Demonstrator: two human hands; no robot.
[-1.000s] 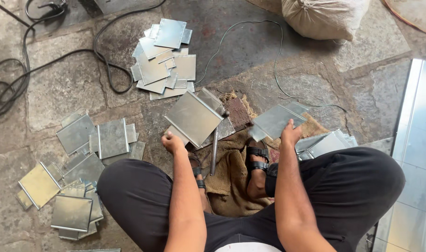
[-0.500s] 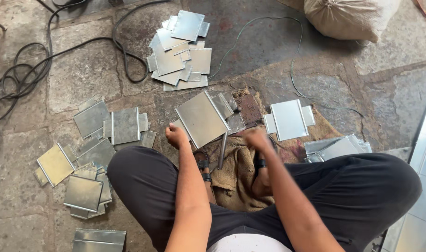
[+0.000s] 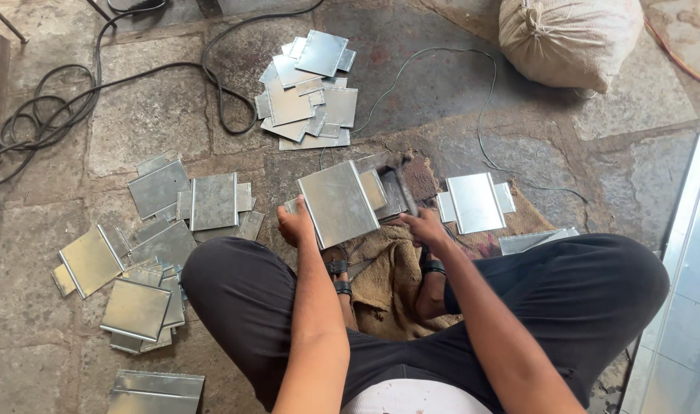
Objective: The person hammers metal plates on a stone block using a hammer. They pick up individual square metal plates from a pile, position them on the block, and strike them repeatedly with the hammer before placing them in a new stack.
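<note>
left hand point(image 3: 295, 224) grips metal sheet point(image 3: 339, 202) edge | right hand point(image 3: 425, 227) apparently holds hammer point(image 3: 402, 182)

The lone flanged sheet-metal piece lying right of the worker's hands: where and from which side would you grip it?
Probably by one of the narrow side flanges of the lone flanged sheet-metal piece, coming from the right. It lies flat on the brown cloth, so its broad face offers no hold, and the right hand is nearest.
</note>
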